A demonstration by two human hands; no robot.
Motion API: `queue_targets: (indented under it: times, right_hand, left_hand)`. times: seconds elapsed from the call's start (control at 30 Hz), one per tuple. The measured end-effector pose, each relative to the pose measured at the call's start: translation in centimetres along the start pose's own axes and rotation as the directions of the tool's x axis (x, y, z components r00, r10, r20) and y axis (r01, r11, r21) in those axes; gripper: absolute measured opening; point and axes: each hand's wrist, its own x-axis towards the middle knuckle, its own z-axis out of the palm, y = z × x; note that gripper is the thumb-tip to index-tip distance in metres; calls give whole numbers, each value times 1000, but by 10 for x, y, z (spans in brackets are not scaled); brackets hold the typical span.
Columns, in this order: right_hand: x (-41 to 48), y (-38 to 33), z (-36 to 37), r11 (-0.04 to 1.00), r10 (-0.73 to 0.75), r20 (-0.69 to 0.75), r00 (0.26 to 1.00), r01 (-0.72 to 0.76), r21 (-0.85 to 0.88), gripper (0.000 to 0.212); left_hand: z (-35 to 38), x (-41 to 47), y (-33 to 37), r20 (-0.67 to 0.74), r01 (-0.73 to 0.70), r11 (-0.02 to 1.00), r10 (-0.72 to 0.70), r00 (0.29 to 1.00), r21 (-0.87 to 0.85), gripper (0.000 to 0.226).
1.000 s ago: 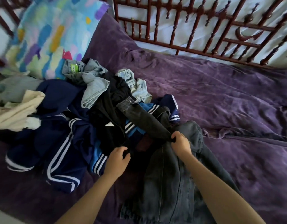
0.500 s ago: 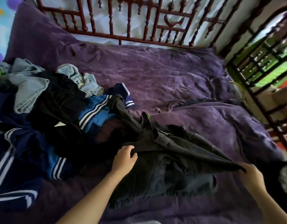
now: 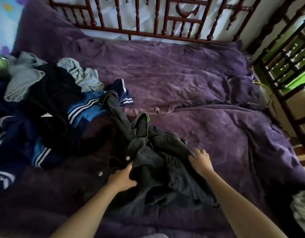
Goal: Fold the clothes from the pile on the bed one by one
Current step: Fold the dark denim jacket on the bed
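Dark denim jacket [image 3: 155, 162]: dragged clear of pile [image 3: 45, 103] toward bed's near edge; left hand [image 3: 122, 177] pinching placket, right hand [image 3: 200, 162] apparently released, open.

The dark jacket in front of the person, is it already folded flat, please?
No, the dark jacket lies crumpled in loose folds on the purple bedcover, with the left hand gripping its edge.

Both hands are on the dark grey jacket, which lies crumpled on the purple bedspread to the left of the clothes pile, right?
Not quite: the side is wrong. In the head view the dark grey jacket lies crumpled on the purple bedspread to the right of the clothes pile, not the left. The left hand and right hand are both on it, as you said.
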Motion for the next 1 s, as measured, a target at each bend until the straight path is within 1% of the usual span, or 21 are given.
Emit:
queue_targets:
  times: [0.03,0.1,0.17,0.23,0.27,0.33,0.4,0.47,0.5,0.53,0.57,0.6,0.63,0.67,0.7,0.77,0.8,0.83,0.9,0.93,1.0]
  right_hand:
    - [4,-10,2,998,-65,12,998,66,-17,55]
    - [5,-30,8,986,-133,106,986,142,-89,65]
    - [6,-31,17,978,-94,205,974,128,-163,72]
    - [5,-18,22,981,-11,243,970,58,-186,73]
    - [3,-9,22,984,-1,250,968,46,-174,70]
    - [-1,9,19,988,-44,213,976,74,-134,62]
    - [-2,28,2,983,-69,102,992,85,-165,51]
    - [3,59,-27,990,26,-72,997,-36,-139,40]
    - [5,78,-41,987,119,-148,982,-133,-88,37]
    - [5,99,-55,971,221,-195,955,-234,-43,34]
    - [4,116,-65,946,314,-206,927,-324,-15,33]
    - [1,127,-71,917,390,-186,902,-399,-11,34]
    - [0,130,-75,898,429,-155,890,-439,-36,38]
    - [0,125,-75,897,425,-126,896,-436,-73,44]
    - [3,115,-73,913,383,-116,916,-395,-105,50]
    - [13,84,-62,954,240,-111,964,-255,-160,58]
    - [19,65,-55,967,173,-98,980,-187,-170,58]
    - [25,45,-48,979,118,-71,990,-129,-159,57]
    - [39,6,-33,993,32,5,999,-32,-116,52]
    - [46,-12,-27,995,-9,43,999,14,-100,51]
    - [62,-44,-18,991,-86,114,990,97,-90,51]
  left_hand:
    - [9,-3,7,21,-8,1000,8,1000,-4,82]
    - [24,-11,16,58,-31,1000,30,998,7,74]
    - [46,-16,26,172,-37,998,44,984,-43,66]
    - [73,-26,37,316,-15,995,47,948,-102,59]
    - [85,-31,40,326,-2,995,33,945,-95,63]
    - [100,-32,39,264,16,997,3,965,-71,66]
    - [95,-29,38,249,38,991,-5,968,-128,59]
    - [74,-23,39,233,-6,984,47,971,-176,43]
    - [59,-20,39,180,-44,982,78,980,-184,35]
    - [42,-18,39,86,-71,980,88,992,-186,29]
    - [25,-14,37,-66,-87,983,77,995,-161,26]
    - [10,-9,33,-261,-75,992,47,964,-100,26]
    - [-3,-4,29,-438,-34,999,15,899,-36,33]
    - [-12,2,24,-539,34,999,-28,842,0,46]
    - [-19,9,21,-548,100,995,-91,832,-13,61]
    - [-27,22,22,-381,163,978,-201,903,-130,80]
    - [-26,29,24,-294,165,971,-211,932,-174,81]
    - [-24,34,28,-239,145,973,-186,953,-178,78]
    - [-20,36,34,-226,25,989,-58,972,-144,69]
    - [-17,33,38,-191,-55,989,28,981,-137,67]
    - [-9,22,39,-6,-181,964,183,983,-193,66]
